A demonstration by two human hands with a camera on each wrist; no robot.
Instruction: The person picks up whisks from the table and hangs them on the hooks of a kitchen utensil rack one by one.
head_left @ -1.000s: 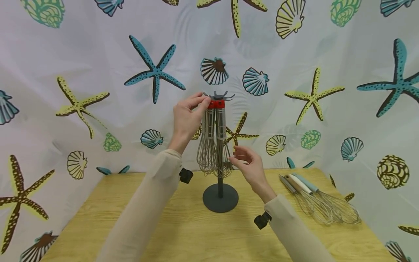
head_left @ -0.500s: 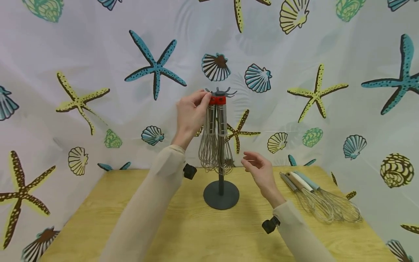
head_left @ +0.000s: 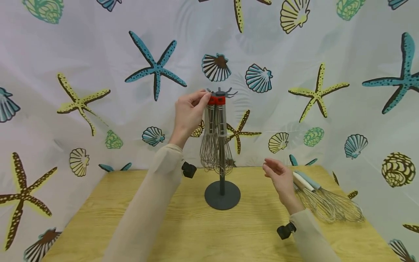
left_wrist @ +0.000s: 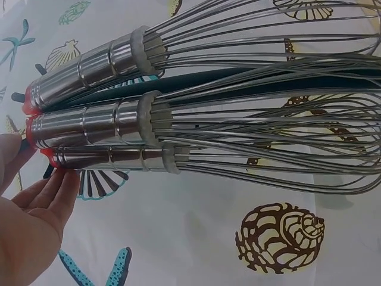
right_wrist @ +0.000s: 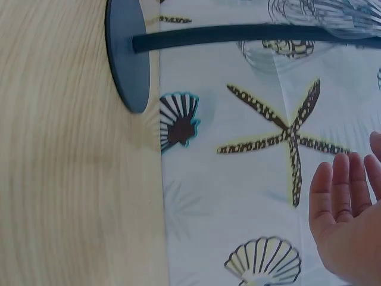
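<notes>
Several metal-handled whisks with red ends hang from the hooks of a dark rack (head_left: 222, 196). At its top left, my left hand (head_left: 188, 112) pinches the red end of a whisk (left_wrist: 89, 128) between thumb and fingers. In the left wrist view, two other whisks hang close against it, one above and one below. My right hand (head_left: 279, 178) is in the air to the right of the rack, holding nothing, its fingers loosely bent. It overlaps part of a row of loose whisks (head_left: 314, 200) in the head view; the right wrist view shows its palm (right_wrist: 351, 238).
The loose whisks lie side by side at the right of the wooden table (head_left: 196, 236), with white and light blue handles showing. A white curtain (head_left: 108, 43) printed with shells and starfish stands behind and beside the table.
My right hand has moved away from the hanging whisks, rightward and down towards the loose whisks. The left hand keeps its hold at the top of the rack.
</notes>
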